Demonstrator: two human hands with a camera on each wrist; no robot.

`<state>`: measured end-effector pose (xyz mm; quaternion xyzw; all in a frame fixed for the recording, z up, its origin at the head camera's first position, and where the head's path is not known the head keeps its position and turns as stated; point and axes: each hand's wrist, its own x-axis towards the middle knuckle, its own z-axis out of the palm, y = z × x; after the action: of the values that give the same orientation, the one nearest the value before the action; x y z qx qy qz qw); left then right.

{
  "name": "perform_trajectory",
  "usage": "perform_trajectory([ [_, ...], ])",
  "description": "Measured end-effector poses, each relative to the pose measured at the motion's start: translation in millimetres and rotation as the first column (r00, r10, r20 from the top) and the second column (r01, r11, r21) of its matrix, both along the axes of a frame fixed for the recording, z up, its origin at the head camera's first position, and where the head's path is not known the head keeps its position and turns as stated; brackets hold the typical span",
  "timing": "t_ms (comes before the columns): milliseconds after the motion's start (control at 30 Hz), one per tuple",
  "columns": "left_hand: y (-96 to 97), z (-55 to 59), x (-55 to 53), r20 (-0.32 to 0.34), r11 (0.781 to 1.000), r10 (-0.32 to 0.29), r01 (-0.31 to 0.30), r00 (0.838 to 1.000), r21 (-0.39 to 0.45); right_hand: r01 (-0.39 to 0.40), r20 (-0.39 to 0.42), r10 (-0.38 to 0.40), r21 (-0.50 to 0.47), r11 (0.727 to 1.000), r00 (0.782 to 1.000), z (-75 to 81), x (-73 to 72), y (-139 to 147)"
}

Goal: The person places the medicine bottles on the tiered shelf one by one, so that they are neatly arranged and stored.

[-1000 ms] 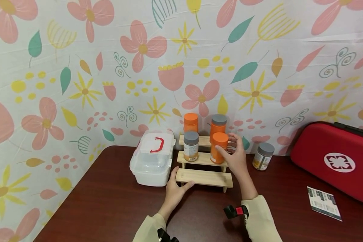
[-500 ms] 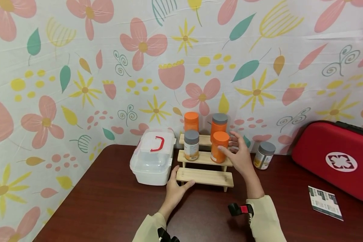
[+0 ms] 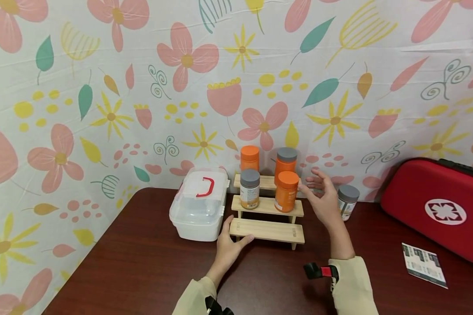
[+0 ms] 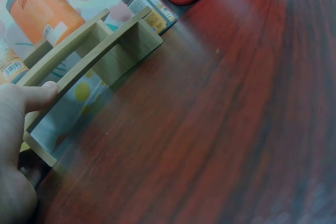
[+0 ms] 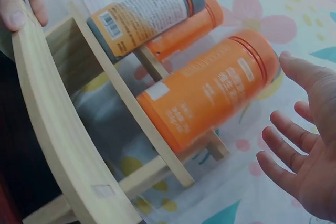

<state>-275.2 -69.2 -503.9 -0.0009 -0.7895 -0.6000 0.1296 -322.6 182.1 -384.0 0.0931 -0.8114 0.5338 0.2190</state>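
Observation:
A three-step wooden rack [image 3: 268,230] stands on the table. My left hand [image 3: 226,248] grips the left end of its lowest step, the thumb [image 4: 42,95] along the front edge. On the middle step are an orange-lidded orange bottle [image 3: 286,192] at the right and a grey-lidded bottle with a white and orange label [image 3: 249,190] at the left. Behind them, the top step bears an orange-lidded bottle [image 3: 249,157] and a grey-lidded orange bottle [image 3: 285,160]. My right hand [image 3: 322,197] is just right of the front orange bottle, fingers spread, holding nothing.
Left of the rack sits a white box with a clear lid and red handle [image 3: 200,205]. Partly behind my right hand is another grey-lidded bottle [image 3: 347,201]. Farther right are a red first-aid case [image 3: 410,197] and a printed card [image 3: 424,265]. A flowered sheet hangs behind.
My right hand has let go of the front orange bottle and moved right, away from it. The bottle stays on the middle step. My left hand has kept its grip on the rack.

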Motion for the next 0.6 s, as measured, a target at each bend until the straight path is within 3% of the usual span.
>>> perform_trajectory([
  [600, 0.3, -1.2, 0.2, 0.009, 1.0, 0.007, -0.007, 1.0, -0.007, 0.101, 0.033, -0.098, -0.073, 0.992, 0.995, 0.5, 1.5, 29],
])
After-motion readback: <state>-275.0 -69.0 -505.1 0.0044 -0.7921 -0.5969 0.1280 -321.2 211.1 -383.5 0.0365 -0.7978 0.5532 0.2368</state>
